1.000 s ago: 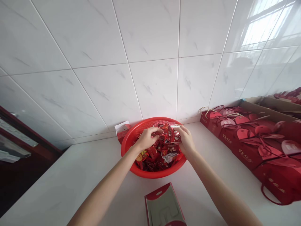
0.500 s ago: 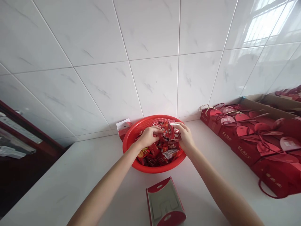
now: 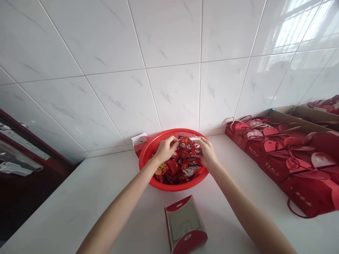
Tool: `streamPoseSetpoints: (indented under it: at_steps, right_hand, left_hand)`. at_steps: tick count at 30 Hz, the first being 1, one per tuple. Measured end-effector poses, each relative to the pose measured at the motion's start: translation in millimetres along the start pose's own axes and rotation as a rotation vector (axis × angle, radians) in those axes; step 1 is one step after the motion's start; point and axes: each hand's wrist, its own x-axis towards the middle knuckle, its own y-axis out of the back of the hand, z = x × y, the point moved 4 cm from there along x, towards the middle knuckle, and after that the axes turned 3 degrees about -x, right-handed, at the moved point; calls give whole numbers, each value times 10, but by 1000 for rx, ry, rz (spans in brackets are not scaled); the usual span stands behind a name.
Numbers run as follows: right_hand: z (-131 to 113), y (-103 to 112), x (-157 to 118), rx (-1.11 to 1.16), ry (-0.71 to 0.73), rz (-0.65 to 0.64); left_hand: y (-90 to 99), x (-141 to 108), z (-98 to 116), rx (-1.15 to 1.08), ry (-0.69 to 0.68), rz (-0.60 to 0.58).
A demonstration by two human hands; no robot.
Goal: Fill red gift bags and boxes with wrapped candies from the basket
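Observation:
A red plastic basket (image 3: 177,188) stands against the tiled wall, filled with shiny red-wrapped candies (image 3: 173,168). My left hand (image 3: 166,150) is over its left side, thumb and fingers closed together at the edge of the pile; what they pinch is hidden. On the right side, my right hand (image 3: 207,151) is closed around several red candy packets (image 3: 195,148). Something small and white shows at its fingertips. In front of the basket lies an open red gift box (image 3: 185,222) with a pale inside, nearest to neither hand.
Rows of red gift boxes (image 3: 278,158) with cord handles line the right of the white counter (image 3: 111,187). A small red and white box (image 3: 140,141) stands behind the basket's left rim. Dark red shelving (image 3: 23,169) is at far left.
My left hand has drawn slightly up and left, its fingers curling in from a more stretched pose. My right hand keeps hold of the packets. The view has shifted slightly.

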Motion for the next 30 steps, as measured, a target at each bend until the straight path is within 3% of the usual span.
streamPoseSetpoints:
  at_steps: [5, 8, 12, 16, 20, 30]
  right_hand:
    - [-6, -5, -12, -16, -19, -17]
    - [-1, -3, -2, -16, -4, -16]
    - [11, 9, 15, -11, 11, 9]
    - [9, 13, 12, -2, 7, 27]
    - [-3, 11, 11, 21, 20, 31]
    - [35, 14, 45, 62, 36, 31]
  left_hand:
    - [1, 5, 4, -39, 16, 8]
    - [-11, 4, 11, 46, 60, -51]
    - [-74, -21, 4, 144, 90, -244]
    - [-214, -96, -8, 164, 54, -518]
    - [-344, -159, 10, 155, -3, -667]
    - [-499, -215, 47, 268, -125, -720]
